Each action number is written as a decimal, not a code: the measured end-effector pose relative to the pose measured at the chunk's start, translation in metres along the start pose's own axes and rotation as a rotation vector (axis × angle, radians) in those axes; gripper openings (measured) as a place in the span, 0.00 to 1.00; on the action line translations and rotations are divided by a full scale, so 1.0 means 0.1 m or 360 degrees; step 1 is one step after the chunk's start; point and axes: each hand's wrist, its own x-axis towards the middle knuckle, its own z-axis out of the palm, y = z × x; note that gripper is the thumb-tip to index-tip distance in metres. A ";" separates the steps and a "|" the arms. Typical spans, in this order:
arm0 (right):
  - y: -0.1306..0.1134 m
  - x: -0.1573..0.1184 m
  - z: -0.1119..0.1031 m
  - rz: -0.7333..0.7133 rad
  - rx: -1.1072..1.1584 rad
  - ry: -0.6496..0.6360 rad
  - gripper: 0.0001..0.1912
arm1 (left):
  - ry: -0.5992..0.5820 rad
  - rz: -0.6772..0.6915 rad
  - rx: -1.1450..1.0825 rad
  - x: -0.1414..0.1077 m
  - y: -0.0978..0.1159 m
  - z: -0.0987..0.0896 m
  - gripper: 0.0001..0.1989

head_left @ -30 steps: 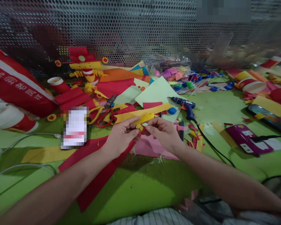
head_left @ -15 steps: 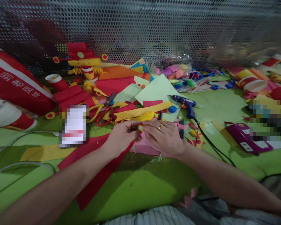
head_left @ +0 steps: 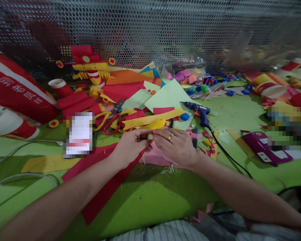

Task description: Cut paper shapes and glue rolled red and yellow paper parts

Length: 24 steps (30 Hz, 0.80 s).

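A small pale round piece, perhaps paper, sits between my two hands over the middle of the table. My left hand pinches it from the left with thumb and forefinger. From the other side the fingertips of my right hand, with a gold ring on one finger, close on it and partly hide it. Just beyond the fingers lies a yellow cutter-like tool. Under and beside the hands are a pink sheet and a long red paper strip.
Scissors and a phone lie to the left. A blue glue gun with a black cord is at the right, with a purple device farther over. A red paper figure stands by the perforated metal screen.
The fingers have shifted very slightly, with the small piece still between both hands. Things on the table stay where they were.
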 end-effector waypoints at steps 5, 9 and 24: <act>0.00 0.00 0.00 -0.0027 -0.0053 -0.0001 0.09 | -0.0007 -0.0019 -0.0022 0.00 0.01 0.00 0.15; 0.00 0.02 -0.01 -0.0035 -0.0077 -0.0004 0.09 | -0.0018 -0.0008 -0.0025 -0.01 0.02 0.00 0.15; 0.01 0.04 -0.04 -0.0072 -0.0058 -0.0128 0.09 | -0.0034 0.0053 -0.0044 0.01 -0.01 -0.03 0.17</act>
